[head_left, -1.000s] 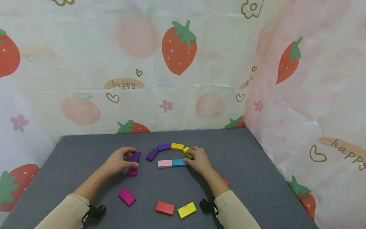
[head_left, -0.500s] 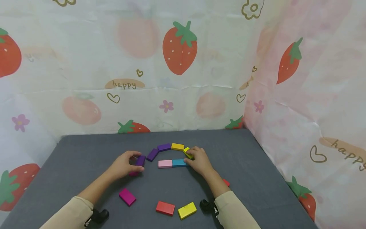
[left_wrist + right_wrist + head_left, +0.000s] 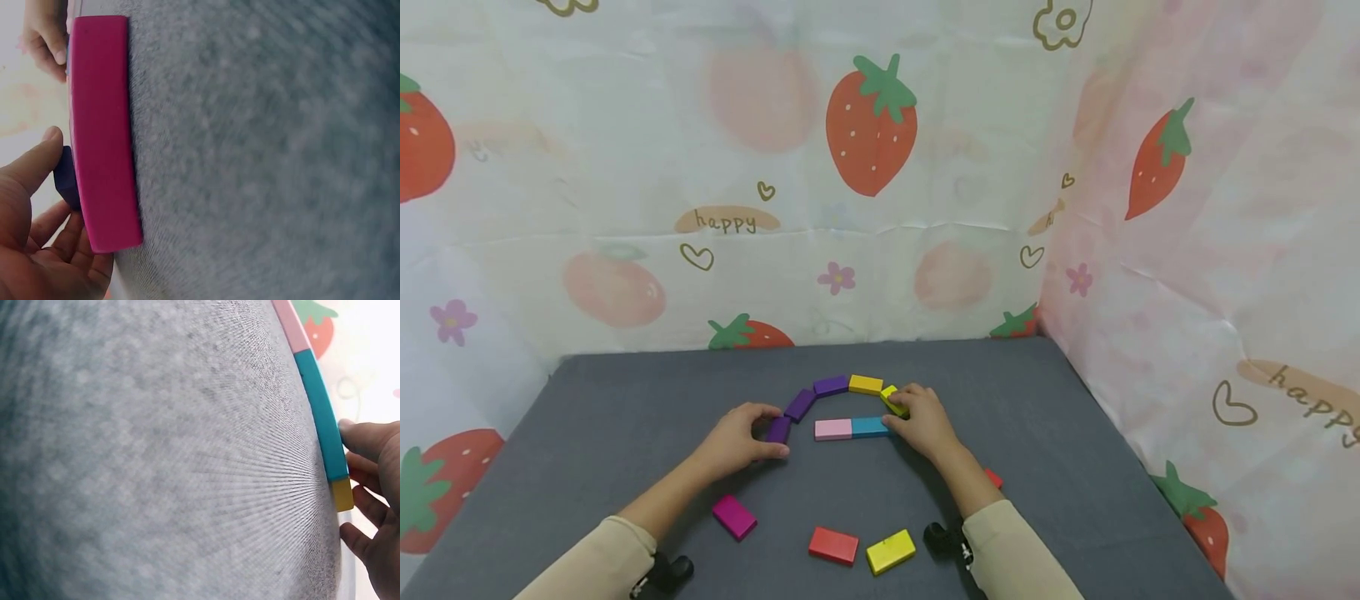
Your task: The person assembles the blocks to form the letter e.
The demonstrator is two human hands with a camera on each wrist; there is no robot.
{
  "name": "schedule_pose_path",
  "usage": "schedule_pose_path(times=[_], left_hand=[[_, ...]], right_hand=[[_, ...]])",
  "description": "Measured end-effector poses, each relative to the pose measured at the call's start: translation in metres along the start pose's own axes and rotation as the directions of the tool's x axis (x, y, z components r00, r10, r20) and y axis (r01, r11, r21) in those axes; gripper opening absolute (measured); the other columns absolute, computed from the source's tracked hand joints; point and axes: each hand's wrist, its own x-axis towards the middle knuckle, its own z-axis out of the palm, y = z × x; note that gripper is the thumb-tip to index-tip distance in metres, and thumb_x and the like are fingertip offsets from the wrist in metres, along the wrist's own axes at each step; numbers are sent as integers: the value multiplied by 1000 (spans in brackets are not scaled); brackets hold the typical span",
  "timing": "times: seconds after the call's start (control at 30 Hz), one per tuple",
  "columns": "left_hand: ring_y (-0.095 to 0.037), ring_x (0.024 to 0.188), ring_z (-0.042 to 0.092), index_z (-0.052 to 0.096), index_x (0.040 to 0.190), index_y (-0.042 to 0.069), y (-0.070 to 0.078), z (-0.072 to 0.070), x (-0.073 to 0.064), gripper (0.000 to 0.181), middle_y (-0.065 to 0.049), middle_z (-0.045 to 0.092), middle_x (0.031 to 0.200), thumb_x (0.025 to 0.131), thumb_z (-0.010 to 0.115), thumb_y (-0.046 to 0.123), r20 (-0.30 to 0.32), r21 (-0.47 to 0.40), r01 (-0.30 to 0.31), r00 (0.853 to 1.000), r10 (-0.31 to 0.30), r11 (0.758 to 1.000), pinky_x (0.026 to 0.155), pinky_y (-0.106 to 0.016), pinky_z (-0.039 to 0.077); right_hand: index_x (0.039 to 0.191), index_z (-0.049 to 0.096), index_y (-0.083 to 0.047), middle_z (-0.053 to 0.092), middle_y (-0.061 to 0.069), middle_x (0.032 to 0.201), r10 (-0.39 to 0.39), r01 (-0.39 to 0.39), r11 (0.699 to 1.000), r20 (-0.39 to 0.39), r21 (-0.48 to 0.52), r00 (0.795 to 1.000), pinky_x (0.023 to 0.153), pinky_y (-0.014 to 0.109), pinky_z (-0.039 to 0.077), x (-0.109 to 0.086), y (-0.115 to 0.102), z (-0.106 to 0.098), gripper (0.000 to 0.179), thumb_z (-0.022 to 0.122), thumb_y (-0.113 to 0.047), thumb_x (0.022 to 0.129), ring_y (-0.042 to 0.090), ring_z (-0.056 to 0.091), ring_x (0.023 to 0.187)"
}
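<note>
My left hand pinches a purple block at the lower left end of a curved row. In the left wrist view, thumb and fingers stand on either side of this dark purple block. The row continues with a purple block, another purple block and an orange-yellow block. At its right end my right hand grips a yellow block, partly hidden by fingers. Below the arc, a pink block and a blue block lie end to end, the blue one beside my right thumb.
Nearer the front of the grey table lie a magenta block, a red block and a yellow block. Another red block shows beside the right forearm. A strawberry-print cloth stands behind the table.
My left hand has moved right and slightly nearer, bringing the purple block up against the row's end. A magenta piece seen below it earlier is out of sight. The right hand stays put.
</note>
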Motion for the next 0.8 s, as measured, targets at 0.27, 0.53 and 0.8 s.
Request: schedule_pose_path(times=[0.27,0.53,0.8], left_hand=[[-36,122,54,65,132,4,1,4,1,71,-18,64,132,78,89,42,-3,23,-4,1000,4,1000,103,-56,45],[-35,121,52,66,132,5,0,10,4,71,-17,64,133,77,90,43,-16,45,-2,1000,3,999,102,-54,45],[-34,118,53,66,130,5,4,12,2,71,-16,65,130,75,91,43,-35,80,-7,999,10,997,101,-55,44]], right_hand=[[128,72,-9,64,5,127,1,-1,1000,-4,12,1000,96,43,51,0,-1,0,41,79,-28,92,25,54,111],[127,72,-9,65,5,127,-10,10,1000,-2,-14,1000,96,43,52,0,0,0,41,79,-29,92,24,54,110],[128,72,-9,65,5,127,4,-4,1000,7,-5,1000,97,43,51,1,0,0,42,79,-30,92,24,54,111]])
